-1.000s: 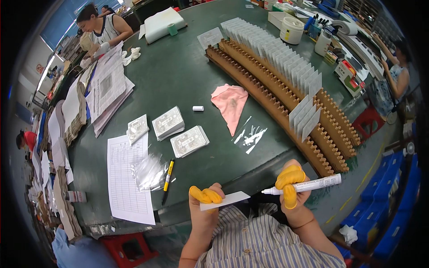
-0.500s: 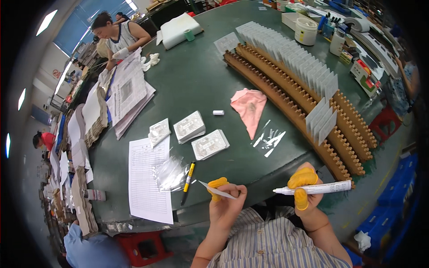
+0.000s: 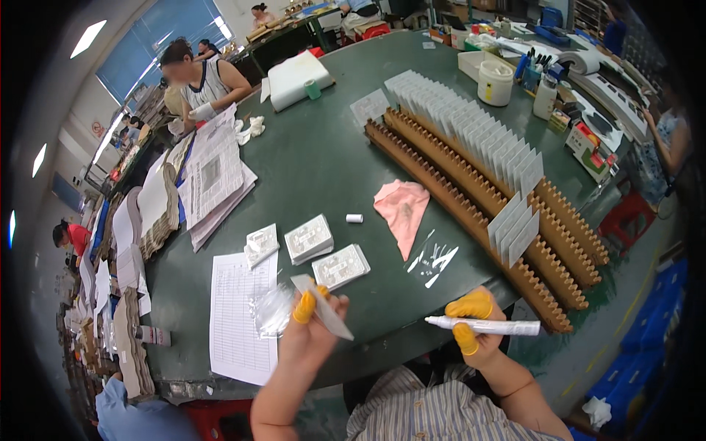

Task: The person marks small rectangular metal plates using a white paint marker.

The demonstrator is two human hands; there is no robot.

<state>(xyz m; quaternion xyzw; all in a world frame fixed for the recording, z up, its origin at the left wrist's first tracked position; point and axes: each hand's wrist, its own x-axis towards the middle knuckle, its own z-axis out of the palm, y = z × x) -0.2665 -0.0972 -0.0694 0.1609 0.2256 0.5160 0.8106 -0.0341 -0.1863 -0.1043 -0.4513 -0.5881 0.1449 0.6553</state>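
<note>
In my left hand (image 3: 309, 339) is a thin pale grey rectangular card (image 3: 332, 317), tilted and held by its edges. Yellow finger covers sit on some digits of both hands. My right hand (image 3: 478, 344) grips a white marker pen (image 3: 507, 327), its uncapped tip pointing left. Just beyond my left hand lie a stack of printed cards (image 3: 341, 267), another stack (image 3: 309, 239) and a smaller stack (image 3: 261, 245). A clear plastic bag (image 3: 269, 312) lies beside the left hand on a ruled sheet (image 3: 234, 331). A small white cap (image 3: 354, 218) rests farther back.
Notched brown racks (image 3: 471, 206) run along the right, with a long row of upright cards (image 3: 471, 121) and a few more cards (image 3: 513, 231). A pink cloth (image 3: 401, 213) and clear plastic scraps (image 3: 434, 259) lie before them. Newspapers (image 3: 213, 180) and a co-worker (image 3: 209, 84) are far left.
My left hand has moved left and up with the card, toward the stacks, and now covers where the yellow-and-black marker lay. My right hand shifted slightly left with the pen. The view tilted somewhat.
</note>
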